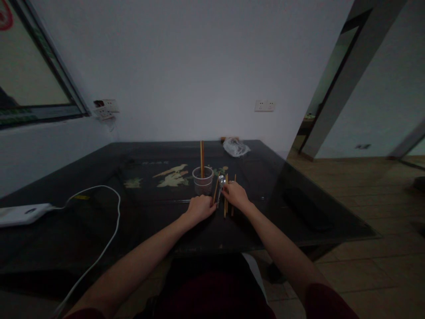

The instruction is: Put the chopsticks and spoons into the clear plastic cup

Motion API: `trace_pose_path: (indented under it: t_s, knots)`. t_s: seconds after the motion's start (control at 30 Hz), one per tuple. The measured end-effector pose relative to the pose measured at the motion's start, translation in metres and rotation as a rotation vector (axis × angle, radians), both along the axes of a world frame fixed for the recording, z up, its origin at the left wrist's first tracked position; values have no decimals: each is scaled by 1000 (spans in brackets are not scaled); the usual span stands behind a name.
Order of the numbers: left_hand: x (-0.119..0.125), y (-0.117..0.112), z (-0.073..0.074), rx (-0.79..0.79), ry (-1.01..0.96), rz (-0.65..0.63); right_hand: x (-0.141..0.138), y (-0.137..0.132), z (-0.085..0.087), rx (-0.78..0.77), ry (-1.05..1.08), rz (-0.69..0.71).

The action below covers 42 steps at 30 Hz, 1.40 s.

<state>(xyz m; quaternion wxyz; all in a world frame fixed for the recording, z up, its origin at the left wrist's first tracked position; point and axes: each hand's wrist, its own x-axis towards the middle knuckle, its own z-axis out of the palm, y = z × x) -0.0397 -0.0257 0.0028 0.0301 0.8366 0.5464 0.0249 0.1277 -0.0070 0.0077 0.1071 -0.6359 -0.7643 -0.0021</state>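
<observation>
1. My right hand [236, 195] lies palm down, fingers bent over the tops of the loose sticks [225, 206], fingertips right beside the spoon [221, 180]. I cannot tell whether it pinches anything or only presses.
2. My left hand [200, 208] is half curled, knuckles up, its fingertips at the lower end of the spoon's handle. Whether it grips the handle is hidden.
3. The spoon lies between my hands, bowl toward the cup [203, 181]. The sticks lie side by side just right of it, pointing away from me.
4. I judge the work goes best if I keep the hands low and gather the sticks with their ends level, one piece to a pinch. The glossy table [149, 230] lets thin things slide.
5. The cup stands just beyond my left fingers, with an upright pair [202, 157] in it. A careless knuckle could tip it, so I think any lift should go up first, then across.
6. There is open room to the right and toward me, though the near edge is close to my forearms.
7. A bag [235, 147] sits at the far edge. The cable [114, 221] and charger [23, 214] lie well apart on the left.
</observation>
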Motion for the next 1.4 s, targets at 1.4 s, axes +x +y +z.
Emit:
trace_pose_path:
  t_s: [1.4]
  knots:
    - [1, 4, 0, -26, -44, 50, -12, 2, -7, 69, -83, -180]
